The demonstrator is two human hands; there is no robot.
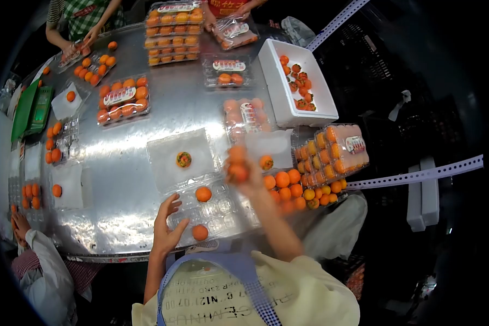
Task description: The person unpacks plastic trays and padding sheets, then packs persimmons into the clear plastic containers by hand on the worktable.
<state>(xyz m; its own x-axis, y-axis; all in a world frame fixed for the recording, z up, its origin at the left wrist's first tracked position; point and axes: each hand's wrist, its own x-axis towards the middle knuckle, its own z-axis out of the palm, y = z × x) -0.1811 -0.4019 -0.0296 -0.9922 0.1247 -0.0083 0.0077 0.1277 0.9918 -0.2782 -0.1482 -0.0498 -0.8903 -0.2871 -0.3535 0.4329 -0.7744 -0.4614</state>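
Observation:
My left hand (168,225) has its fingers spread at the left edge of an open clear plastic tray (217,204). Two orange fruits sit in that tray, one near the top (203,194) and one near the bottom (200,232). My right hand (247,176), blurred, holds orange fruits (237,164) over the tray's upper right side. Behind the tray, its lined lid (165,146) lies flat with one greenish-orange fruit (183,159) on it. Right of my right hand are a padded lid with a single fruit (266,162) and rows of loose fruits (283,179).
A white foam box (326,114) with fruits stands at the back right, beside stacked packs (331,152). More packs (174,35) are stacked at the far edge. Co-workers' hands (79,49) are at the far left, far centre (242,11) and near left (20,227).

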